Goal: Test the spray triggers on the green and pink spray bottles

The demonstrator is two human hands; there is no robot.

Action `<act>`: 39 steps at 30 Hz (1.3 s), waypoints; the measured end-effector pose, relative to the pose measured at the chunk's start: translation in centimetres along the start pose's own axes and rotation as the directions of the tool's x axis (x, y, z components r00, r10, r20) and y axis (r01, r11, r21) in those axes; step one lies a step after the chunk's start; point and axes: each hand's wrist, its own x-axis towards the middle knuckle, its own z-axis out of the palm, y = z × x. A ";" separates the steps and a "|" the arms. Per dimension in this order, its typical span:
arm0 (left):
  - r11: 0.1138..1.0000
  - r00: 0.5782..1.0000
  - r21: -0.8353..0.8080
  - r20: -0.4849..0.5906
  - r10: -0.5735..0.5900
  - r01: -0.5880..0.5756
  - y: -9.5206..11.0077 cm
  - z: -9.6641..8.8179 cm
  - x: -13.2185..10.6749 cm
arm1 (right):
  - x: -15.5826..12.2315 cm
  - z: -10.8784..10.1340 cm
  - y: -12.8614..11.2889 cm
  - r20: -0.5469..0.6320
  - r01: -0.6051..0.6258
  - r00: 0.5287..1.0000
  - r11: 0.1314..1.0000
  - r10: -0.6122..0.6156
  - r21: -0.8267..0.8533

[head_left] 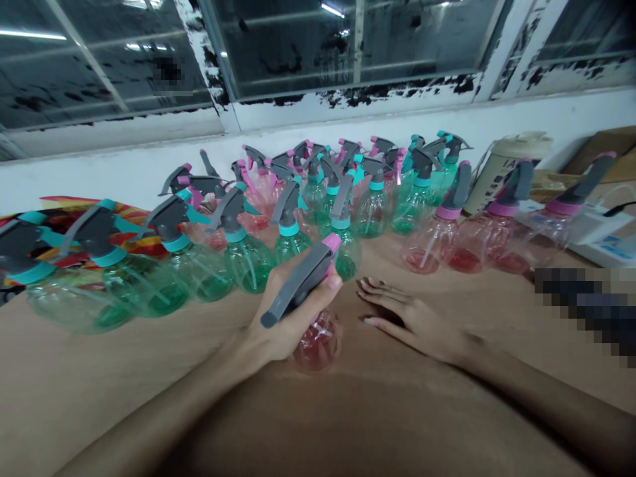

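My left hand (285, 321) is wrapped round the neck of a pink spray bottle (318, 344), which stands on the brown table in front of me. Its grey and pink spray head shows above my fingers, with the nozzle pointing away. To the right, my right hand (397, 311) lies on the tabletop with its fingers stretched out and apart, holding nothing. Just beyond both hands stand green spray bottles (248, 265) with turquoise collars. Nearest to my right hand, farther back, is a pink spray bottle (430, 245) with a grey head.
Several more pink and green bottles crowd the back of the table (447, 424) along a white wall (173, 152). A colourful cloth (134, 218) lies behind the left bottles. At the back right are a pale bag (507, 165), cardboard (601, 152) and a white box (606, 238).
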 end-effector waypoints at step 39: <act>0.954 0.939 -0.004 0.179 0.294 -0.298 -2.3 1.9 -1.2 | 0.1 -1.1 -9.9 -0.317 -0.199 0.914 0.961 0.252 0.190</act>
